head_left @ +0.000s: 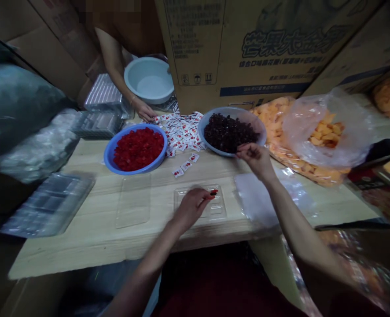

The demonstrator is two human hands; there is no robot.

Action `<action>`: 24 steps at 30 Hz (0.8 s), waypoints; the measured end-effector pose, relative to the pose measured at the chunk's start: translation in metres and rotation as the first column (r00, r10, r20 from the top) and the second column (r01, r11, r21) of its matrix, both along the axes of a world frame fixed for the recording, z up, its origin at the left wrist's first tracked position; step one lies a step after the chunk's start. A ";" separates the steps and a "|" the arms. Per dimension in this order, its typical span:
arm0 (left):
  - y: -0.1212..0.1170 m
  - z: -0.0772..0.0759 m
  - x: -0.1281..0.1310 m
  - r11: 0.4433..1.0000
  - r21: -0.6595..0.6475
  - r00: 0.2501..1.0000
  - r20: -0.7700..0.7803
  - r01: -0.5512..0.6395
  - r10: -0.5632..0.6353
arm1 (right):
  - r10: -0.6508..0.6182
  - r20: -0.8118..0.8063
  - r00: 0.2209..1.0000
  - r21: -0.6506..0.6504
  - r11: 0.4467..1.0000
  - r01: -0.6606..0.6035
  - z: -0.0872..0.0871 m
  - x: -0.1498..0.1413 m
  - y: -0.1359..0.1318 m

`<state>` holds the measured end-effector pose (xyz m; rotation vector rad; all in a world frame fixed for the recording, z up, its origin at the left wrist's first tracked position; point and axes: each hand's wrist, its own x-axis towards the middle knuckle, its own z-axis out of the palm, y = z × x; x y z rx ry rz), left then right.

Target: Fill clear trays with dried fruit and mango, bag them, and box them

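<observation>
My left hand (192, 206) pinches a small red piece (213, 193) over a clear compartment tray (218, 210) on the wooden table (92, 229). At the near rim of a grey-blue bowl of dark dried fruit (231, 131), my right hand (256, 158) has its fingers curled together; what they hold is hidden. A blue bowl of red candied pieces (136, 149) stands to the left. Small white-and-red sachets (182, 131) lie scattered between the two bowls.
A clear flat lid (134, 200) lies left of the tray, stacked trays (49, 204) further left. Another person's hand (144, 111) rests by the sachets near an empty pale bowl (149, 80). Bags of orange pieces (317, 132) sit right; cardboard boxes (248, 48) stand behind.
</observation>
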<state>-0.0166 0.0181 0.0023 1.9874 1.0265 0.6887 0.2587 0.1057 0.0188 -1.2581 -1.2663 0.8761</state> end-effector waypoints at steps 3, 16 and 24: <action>-0.008 -0.018 0.009 0.991 0.133 0.997 -0.080 0.034 -0.023 | 0.129 0.012 0.992 -0.075 0.989 -0.128 -0.012 -0.031 -0.064; -0.002 0.006 -0.040 0.913 0.222 0.938 0.035 -0.344 0.345 | 0.233 0.317 0.919 -0.023 0.971 -0.238 -0.039 -0.060 -0.129; 0.127 0.042 -0.186 0.727 0.291 0.602 -0.416 -0.622 0.681 | 0.129 0.423 0.897 -0.009 0.990 -0.138 -0.020 -0.039 -0.116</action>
